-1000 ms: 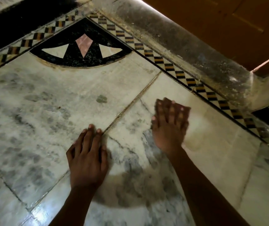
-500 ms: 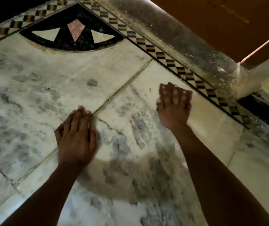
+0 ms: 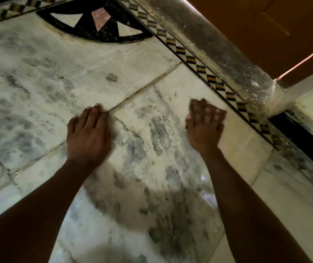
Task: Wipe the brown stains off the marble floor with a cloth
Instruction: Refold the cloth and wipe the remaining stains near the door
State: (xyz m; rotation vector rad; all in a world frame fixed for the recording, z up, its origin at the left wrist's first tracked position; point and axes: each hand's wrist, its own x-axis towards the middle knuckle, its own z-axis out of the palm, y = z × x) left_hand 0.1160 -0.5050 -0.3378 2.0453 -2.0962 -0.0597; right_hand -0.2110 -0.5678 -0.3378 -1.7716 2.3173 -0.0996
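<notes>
The grey-veined white marble floor (image 3: 38, 82) fills the view. My left hand (image 3: 88, 135) rests flat on it, fingertips at a brownish tile joint (image 3: 142, 90). My right hand (image 3: 204, 126) presses down with straight fingers on the tile to the right, blurred by motion. A dark edge of the cloth (image 3: 194, 102) shows at its fingertips; the rest is hidden under the hand. Small brown specks (image 3: 174, 94) lie just beyond the right hand.
A black-and-yellow checked inlay border (image 3: 201, 68) runs diagonally past the right hand, with a dusty raised stone sill (image 3: 218, 48) and a brown wooden door (image 3: 265, 25) behind it. A black fan-shaped inlay (image 3: 98, 29) sits in the far corner.
My right hand has slid to the right over the tile, away from my left hand. The left hand stays at the joint. The view has shifted toward the sill.
</notes>
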